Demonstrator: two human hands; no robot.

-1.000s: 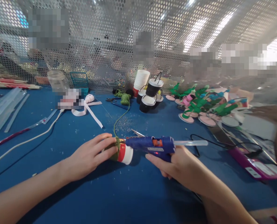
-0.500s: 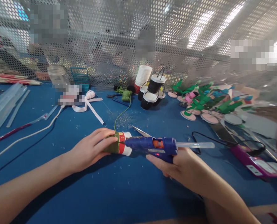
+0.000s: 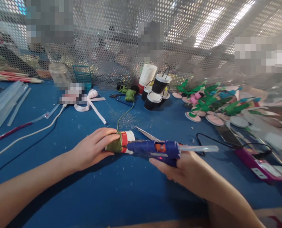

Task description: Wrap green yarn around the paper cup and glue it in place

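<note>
My left hand [image 3: 96, 145] is closed around a paper cup [image 3: 130, 136] lying on its side, its rim end to the right. Green yarn [image 3: 114, 144] wraps the part of the cup near my fingers; a red band and white rim stay uncovered. From the cup a green strand runs back to a small yarn ball [image 3: 130, 95]. My right hand [image 3: 182, 167] grips a blue glue gun [image 3: 155, 149], with a clear glue stick out of its back and a small red light lit. Its nozzle is at the red band, beside the yarn edge. Scissors [image 3: 147, 133] lie behind the gun, partly hidden.
Black-wrapped cups with handles [image 3: 153, 100] and a white cup stack [image 3: 148, 75] stand at the back. Green paper plants on round bases [image 3: 208, 106] fill the right, near a purple power strip [image 3: 257, 166]. Glue sticks [image 3: 6, 103] and white ribbon [image 3: 96, 110] lie left. A perforated screen rises behind.
The cup has turned slightly in my left hand, showing more yarn. The glue gun stays at the red band. At the right edge another person's arm has shifted.
</note>
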